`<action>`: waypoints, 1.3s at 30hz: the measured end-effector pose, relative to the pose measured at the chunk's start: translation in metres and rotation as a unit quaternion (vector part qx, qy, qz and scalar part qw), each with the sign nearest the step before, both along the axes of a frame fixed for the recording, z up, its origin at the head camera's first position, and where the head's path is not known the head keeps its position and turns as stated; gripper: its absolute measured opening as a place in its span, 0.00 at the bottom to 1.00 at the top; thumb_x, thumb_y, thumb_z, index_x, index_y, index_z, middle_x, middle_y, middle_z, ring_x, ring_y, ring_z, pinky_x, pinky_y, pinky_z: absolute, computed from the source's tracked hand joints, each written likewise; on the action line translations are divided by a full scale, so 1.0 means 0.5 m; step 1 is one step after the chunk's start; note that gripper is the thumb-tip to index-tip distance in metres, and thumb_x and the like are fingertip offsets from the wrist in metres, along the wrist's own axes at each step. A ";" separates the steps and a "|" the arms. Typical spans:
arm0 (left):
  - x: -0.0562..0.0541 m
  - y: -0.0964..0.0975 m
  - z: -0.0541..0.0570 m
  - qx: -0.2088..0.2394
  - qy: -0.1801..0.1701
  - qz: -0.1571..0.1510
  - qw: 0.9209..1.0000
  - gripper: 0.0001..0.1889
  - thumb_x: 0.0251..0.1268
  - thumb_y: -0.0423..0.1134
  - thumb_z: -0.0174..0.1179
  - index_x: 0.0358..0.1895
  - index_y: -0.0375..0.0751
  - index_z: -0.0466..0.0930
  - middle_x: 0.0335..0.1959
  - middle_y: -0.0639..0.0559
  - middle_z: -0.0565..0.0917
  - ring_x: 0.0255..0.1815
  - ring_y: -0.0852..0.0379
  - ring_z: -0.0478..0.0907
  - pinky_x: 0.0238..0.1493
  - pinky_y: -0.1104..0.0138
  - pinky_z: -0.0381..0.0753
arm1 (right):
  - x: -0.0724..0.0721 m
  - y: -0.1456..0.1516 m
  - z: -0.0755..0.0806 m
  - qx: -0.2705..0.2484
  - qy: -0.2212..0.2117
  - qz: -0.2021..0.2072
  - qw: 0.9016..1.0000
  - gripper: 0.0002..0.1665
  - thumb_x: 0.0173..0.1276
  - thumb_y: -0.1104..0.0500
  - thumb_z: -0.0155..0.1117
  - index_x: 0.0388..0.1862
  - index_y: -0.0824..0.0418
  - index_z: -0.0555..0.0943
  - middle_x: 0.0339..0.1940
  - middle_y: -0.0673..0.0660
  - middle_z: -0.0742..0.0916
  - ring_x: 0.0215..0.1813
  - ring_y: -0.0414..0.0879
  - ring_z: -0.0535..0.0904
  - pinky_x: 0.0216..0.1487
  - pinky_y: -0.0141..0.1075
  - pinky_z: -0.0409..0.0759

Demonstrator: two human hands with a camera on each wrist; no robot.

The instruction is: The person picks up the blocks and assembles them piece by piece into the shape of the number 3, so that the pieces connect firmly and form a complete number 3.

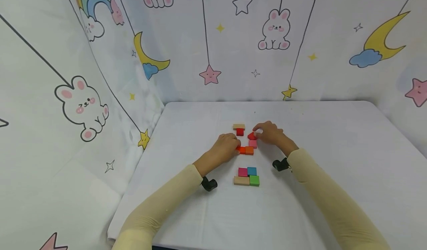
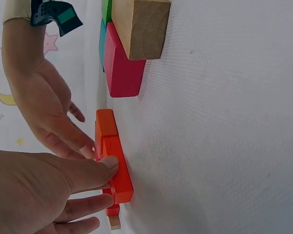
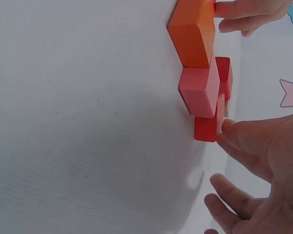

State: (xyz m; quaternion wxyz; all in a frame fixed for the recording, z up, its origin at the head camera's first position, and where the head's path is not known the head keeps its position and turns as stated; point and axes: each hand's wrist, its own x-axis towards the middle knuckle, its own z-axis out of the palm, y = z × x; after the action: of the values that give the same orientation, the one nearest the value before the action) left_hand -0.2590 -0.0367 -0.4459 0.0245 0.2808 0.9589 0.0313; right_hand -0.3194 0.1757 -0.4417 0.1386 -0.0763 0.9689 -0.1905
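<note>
Thumb and fingers of my left hand (image 1: 227, 146) pinch a red-orange block (image 2: 119, 175), which lies end to end with an orange block (image 1: 249, 150). Behind the orange block is a pink block (image 1: 252, 144), touching it in the right wrist view. My right hand (image 1: 269, 133) pinches a red triangular block (image 1: 251, 136) at the pink block's far side, between thumb and index finger; its other fingers are spread. Farther back, a red block (image 1: 240, 132) sits against a plain wooden block (image 1: 238, 126).
Nearer the body, a magenta block (image 1: 242, 172), a blue block (image 1: 252, 171), a wooden block (image 1: 241, 180) and a green block (image 1: 254, 180) lie packed together. A white cloth covers the table (image 1: 186, 131). Printed curtains (image 1: 186, 50) stand along its back and sides.
</note>
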 end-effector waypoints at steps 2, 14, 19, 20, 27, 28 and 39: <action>-0.001 -0.003 0.000 -0.001 0.001 0.000 1.000 0.15 0.74 0.47 0.68 0.57 0.47 0.88 0.57 0.51 0.85 0.66 0.53 0.76 0.73 0.56 0.72 | -0.006 -0.009 -0.001 0.005 0.012 -0.002 1.000 0.22 0.80 0.52 0.61 0.68 0.57 0.81 0.71 0.72 0.74 0.72 0.69 0.68 0.68 0.73 0.66; -0.005 -0.006 -0.007 -0.007 0.009 -0.003 1.000 0.16 0.72 0.48 0.70 0.57 0.49 0.88 0.57 0.52 0.86 0.65 0.53 0.76 0.69 0.57 0.75 | -0.018 -0.091 0.007 0.031 0.101 0.066 0.992 0.11 0.76 0.55 0.69 0.50 0.59 0.87 0.64 0.67 0.77 0.67 0.65 0.72 0.68 0.68 0.68; -0.006 -0.006 -0.010 -0.010 0.011 -0.002 1.000 0.18 0.70 0.49 0.71 0.58 0.49 0.88 0.57 0.52 0.86 0.65 0.54 0.76 0.68 0.59 0.76 | -0.022 -0.115 0.014 0.035 0.111 0.081 0.990 0.10 0.76 0.56 0.69 0.50 0.59 0.87 0.60 0.65 0.79 0.66 0.62 0.72 0.68 0.66 0.68; -0.006 -0.007 -0.010 -0.010 0.011 -0.001 1.000 0.18 0.70 0.49 0.71 0.58 0.49 0.88 0.57 0.52 0.86 0.65 0.54 0.77 0.68 0.59 0.76 | -0.023 -0.119 0.014 0.034 0.113 0.085 0.989 0.10 0.76 0.55 0.69 0.50 0.59 0.87 0.60 0.65 0.79 0.65 0.62 0.72 0.68 0.65 0.67; -0.007 -0.007 -0.008 -0.006 0.017 -0.003 1.000 0.17 0.71 0.48 0.71 0.57 0.48 0.88 0.56 0.52 0.87 0.61 0.53 0.80 0.61 0.59 0.79 | -0.037 -0.152 0.018 0.027 0.130 0.112 0.985 0.09 0.77 0.55 0.69 0.49 0.58 0.88 0.60 0.64 0.78 0.65 0.62 0.72 0.68 0.65 0.66; -0.006 -0.005 -0.008 -0.007 0.019 -0.004 1.000 0.17 0.71 0.48 0.71 0.57 0.47 0.88 0.55 0.52 0.87 0.60 0.53 0.80 0.60 0.59 0.80 | -0.039 -0.155 0.018 0.028 0.130 0.114 0.985 0.09 0.77 0.54 0.69 0.49 0.58 0.88 0.60 0.64 0.78 0.66 0.62 0.72 0.68 0.66 0.67; -0.009 -0.004 -0.008 -0.016 0.010 0.002 1.000 0.15 0.72 0.48 0.69 0.57 0.48 0.88 0.54 0.51 0.87 0.58 0.53 0.81 0.61 0.60 0.79 | -0.099 -0.121 0.002 0.010 0.103 0.079 0.991 0.19 0.78 0.49 0.66 0.59 0.58 0.85 0.69 0.70 0.74 0.72 0.68 0.68 0.70 0.70 0.64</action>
State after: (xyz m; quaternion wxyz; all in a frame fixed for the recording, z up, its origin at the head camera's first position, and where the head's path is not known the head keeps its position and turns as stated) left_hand -0.2636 -0.0389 -0.4501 0.0191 0.2792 0.9600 0.0129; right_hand -0.3687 0.1154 -0.4407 0.0531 -0.1701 0.9708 -0.1604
